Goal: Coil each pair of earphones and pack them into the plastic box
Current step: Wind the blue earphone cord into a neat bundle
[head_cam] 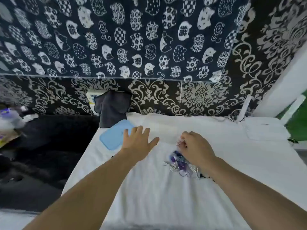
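We see the left hand [138,141] spread wide, fingers straight, over the blue lid [113,136] on the white table [166,196]. The right hand [196,149] pinches thin cable above the tangled earphones [181,165], which lie just beside it.

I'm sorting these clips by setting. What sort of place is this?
Probably a home room set up as a work corner: a table under a white cloth, patterned fabric hung as a backdrop, and a dark towel draped at the table's far edge.
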`<state>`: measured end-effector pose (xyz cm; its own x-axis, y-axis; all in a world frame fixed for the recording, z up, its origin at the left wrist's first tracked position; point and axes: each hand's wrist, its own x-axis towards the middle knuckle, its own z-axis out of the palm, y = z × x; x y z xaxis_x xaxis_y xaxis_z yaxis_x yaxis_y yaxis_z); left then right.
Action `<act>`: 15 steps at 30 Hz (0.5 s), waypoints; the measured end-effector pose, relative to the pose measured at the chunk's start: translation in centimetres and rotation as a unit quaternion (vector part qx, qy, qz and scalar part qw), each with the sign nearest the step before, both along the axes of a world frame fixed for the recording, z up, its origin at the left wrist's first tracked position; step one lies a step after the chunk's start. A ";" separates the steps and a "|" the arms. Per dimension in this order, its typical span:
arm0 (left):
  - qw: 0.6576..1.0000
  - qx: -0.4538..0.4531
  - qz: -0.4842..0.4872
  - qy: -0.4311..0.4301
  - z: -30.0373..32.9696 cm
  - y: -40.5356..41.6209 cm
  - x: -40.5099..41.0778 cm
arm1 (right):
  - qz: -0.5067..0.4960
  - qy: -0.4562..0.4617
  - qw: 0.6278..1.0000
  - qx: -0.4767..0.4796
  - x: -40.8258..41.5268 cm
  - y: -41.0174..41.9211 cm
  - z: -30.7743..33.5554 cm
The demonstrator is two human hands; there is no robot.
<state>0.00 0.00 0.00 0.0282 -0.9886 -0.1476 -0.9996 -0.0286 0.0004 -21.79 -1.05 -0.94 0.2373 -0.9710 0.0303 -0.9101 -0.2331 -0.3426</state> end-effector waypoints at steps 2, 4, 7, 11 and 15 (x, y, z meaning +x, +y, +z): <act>1.000 0.025 0.011 -0.006 -2.0 0.9 0.3 | -0.013 0.048 0.998 0.029 -1.0 0.4 -2.0; 0.999 0.048 0.017 0.006 -4.3 2.2 0.8 | -0.011 0.071 0.994 0.078 -2.1 1.2 -4.1; 0.996 0.079 0.019 0.036 -5.9 4.5 0.9 | -0.009 0.038 0.994 0.101 -2.5 2.5 -5.5; 0.994 0.096 0.019 0.042 -5.9 6.3 0.6 | -0.003 0.043 0.997 0.071 -2.0 3.5 -5.1; 0.994 0.088 0.004 0.065 -5.0 7.8 0.5 | -0.011 0.042 0.996 0.081 -1.8 4.1 -4.1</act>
